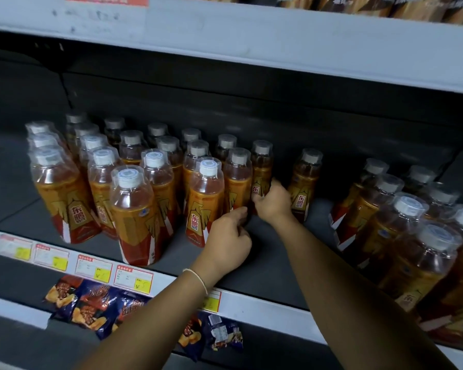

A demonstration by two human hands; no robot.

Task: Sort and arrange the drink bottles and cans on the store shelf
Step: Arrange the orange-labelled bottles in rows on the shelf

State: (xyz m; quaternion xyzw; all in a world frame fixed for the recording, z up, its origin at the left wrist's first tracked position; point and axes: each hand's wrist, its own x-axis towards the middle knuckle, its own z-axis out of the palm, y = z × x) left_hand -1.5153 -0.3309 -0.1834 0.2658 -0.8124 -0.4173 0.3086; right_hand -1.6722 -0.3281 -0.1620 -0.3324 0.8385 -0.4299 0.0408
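Note:
Several rows of orange drink bottles (134,209) with white caps and red-gold labels stand on the dark shelf (267,273). My right hand (274,202) grips the lower label of a bottle (262,166) at the right end of the left group. My left hand (229,239) reaches in beside it, with curled fingers pinching the base of the neighbouring bottle (238,180). One bottle (305,182) stands alone just right of my right hand. Another group of the same bottles (401,236) fills the right end of the shelf.
Bare shelf floor lies between the two bottle groups and in front of my hands. Yellow-and-white price tags (94,268) line the front rail. Snack bags (91,303) lie on the shelf below. The upper shelf's white edge (278,41) overhangs.

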